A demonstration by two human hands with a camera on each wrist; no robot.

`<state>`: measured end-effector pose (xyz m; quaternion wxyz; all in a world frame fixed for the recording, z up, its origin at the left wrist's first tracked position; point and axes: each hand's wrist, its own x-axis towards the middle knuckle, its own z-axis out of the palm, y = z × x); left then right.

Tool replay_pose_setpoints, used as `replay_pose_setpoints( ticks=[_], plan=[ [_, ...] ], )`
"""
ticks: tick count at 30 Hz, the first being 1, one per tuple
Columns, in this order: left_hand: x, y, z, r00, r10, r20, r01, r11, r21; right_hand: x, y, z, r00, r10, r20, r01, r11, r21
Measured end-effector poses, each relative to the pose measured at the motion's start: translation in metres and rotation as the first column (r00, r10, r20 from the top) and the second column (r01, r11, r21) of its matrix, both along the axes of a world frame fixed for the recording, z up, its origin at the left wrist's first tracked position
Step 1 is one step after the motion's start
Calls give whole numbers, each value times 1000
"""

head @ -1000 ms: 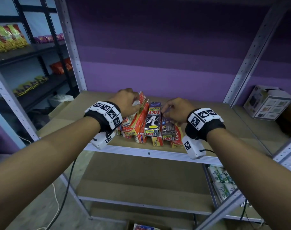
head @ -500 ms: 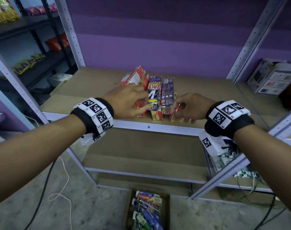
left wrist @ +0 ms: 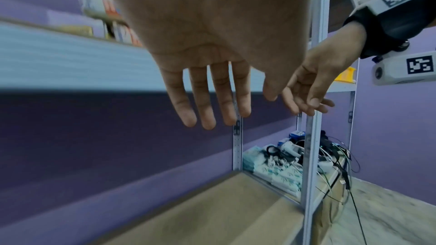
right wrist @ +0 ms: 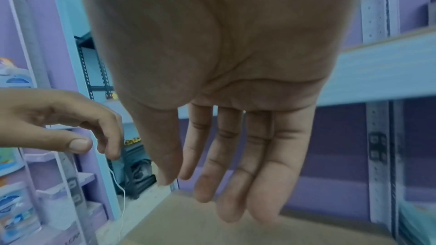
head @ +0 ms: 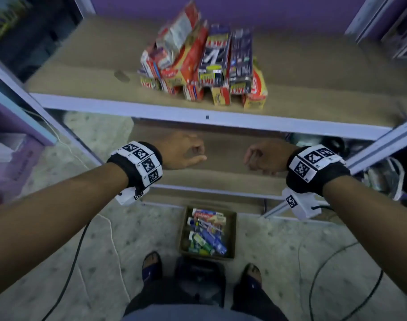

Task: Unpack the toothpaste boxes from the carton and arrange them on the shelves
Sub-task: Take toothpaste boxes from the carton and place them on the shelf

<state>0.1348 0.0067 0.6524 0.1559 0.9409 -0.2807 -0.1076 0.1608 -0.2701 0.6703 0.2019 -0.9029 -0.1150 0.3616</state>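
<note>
1. Fingers [left wrist: 207, 100] on left hand [head: 181, 151] and right hand [head: 265, 158] hang loose, spread, holding nothing.
2. Between loads: some toothpaste boxes [head: 205, 63] piled on shelf [head: 82, 72]; more wait in carton [head: 230, 235] on floor.
3. Next probably: bend down, grab from carton.
4. Only head view shows carton; wrist views show bare palms.

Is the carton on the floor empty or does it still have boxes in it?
Not empty. The open carton on the floor still holds several toothpaste boxes; both hands are empty.
</note>
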Motion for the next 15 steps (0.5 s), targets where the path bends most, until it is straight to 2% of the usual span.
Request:
replay_pose_setpoints(
  ticks=[2, 5, 8, 15],
  plan=[
    [-7, -2, -27, 995, 21, -96, -18, 999, 27, -8, -2, -29, 998, -32, -49, 32, 999, -7],
    [-17, -4, -71, 973, 42, -225, -42, 999, 4, -19, -4, -73, 998, 7, -62, -10, 999, -52],
    [-30, -7, -116, 917, 95, -387, -83, 995, 47, -31, -7, -119, 987, 3, -163, -12, 998, -54],
    [-55, -15, -218, 826, 164, -539, -125, 986, 109, -62, -13, -222, 951, -63, -304, 39, 996, -84]
  ],
)
